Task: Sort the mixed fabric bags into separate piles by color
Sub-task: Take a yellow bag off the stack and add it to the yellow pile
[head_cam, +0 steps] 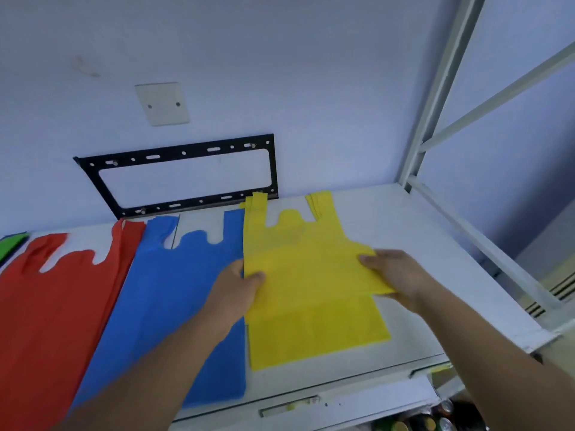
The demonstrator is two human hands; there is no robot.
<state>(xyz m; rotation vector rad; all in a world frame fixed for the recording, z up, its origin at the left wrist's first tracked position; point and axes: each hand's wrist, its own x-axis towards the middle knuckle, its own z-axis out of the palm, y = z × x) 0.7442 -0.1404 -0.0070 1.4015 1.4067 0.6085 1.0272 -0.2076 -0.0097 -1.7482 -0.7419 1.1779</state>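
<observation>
While red pile, blue pile lie sorted at nine o'clock: left hand, right hand pinching yellow bag over yellow pile, three o'clock. Seemingly almost finished.

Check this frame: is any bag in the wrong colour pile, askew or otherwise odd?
Nothing is missorted. The red pile, blue pile and yellow pile each hold one colour. The only skew is the yellow bag held by the left hand and right hand, tilted over its pile, not yet laid flat.
</observation>
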